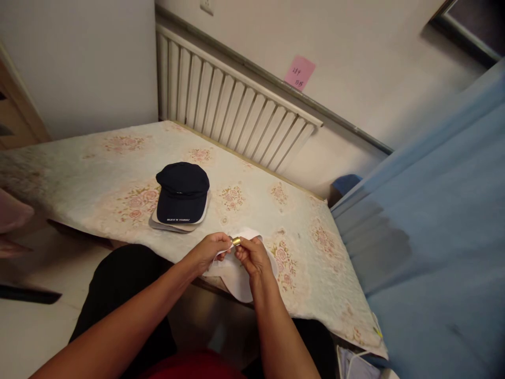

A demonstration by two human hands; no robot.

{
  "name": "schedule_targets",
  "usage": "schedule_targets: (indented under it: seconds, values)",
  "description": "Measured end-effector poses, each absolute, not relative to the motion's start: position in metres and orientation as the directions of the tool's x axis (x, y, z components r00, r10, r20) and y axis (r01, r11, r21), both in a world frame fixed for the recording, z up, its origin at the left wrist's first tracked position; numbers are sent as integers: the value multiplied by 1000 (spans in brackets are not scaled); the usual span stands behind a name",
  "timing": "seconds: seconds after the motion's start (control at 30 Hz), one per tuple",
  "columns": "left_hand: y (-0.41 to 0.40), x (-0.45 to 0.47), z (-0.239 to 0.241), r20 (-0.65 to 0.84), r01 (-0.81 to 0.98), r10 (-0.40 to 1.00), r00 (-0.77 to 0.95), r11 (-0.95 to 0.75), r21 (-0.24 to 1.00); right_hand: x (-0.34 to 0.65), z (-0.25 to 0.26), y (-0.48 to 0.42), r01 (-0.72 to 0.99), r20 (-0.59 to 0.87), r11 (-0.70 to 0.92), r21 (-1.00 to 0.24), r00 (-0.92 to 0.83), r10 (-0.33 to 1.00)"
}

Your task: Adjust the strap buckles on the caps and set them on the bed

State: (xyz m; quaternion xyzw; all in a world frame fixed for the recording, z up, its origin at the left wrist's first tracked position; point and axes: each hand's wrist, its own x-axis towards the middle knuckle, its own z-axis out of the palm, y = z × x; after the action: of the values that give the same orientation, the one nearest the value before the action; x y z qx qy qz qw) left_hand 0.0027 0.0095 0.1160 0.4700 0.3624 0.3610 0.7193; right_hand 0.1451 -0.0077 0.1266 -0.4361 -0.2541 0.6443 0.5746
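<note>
A white cap (237, 283) lies at the table's near edge, its brim hanging slightly over that edge. My left hand (211, 250) is closed in a pinch on the cap's white strap. Between the fingertips of my right hand (253, 257) is a small gold-coloured metal buckle (236, 241), right beside the left fingertips. Both hands are over the cap and hide part of it. Whether the strap runs through the buckle is too small to tell. To the left of my hands sits a navy cap (182, 192) with white lettering on its brim, stacked on lighter caps (177, 228).
A flowered cloth (315, 273) covers the table. Behind it a white radiator (232, 100) stands along the wall, with a pink note (300, 72) above. A blue curtain (434, 210) hangs at the right. Something pink (13, 210) shows at the left edge.
</note>
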Motion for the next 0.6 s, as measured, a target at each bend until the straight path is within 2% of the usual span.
schedule_targets:
  seconds: [0.6]
  values:
    - [10,2,114,-186,-206,864,468,311,928,148,124,-7,-464,-249,-207,-861,30,968]
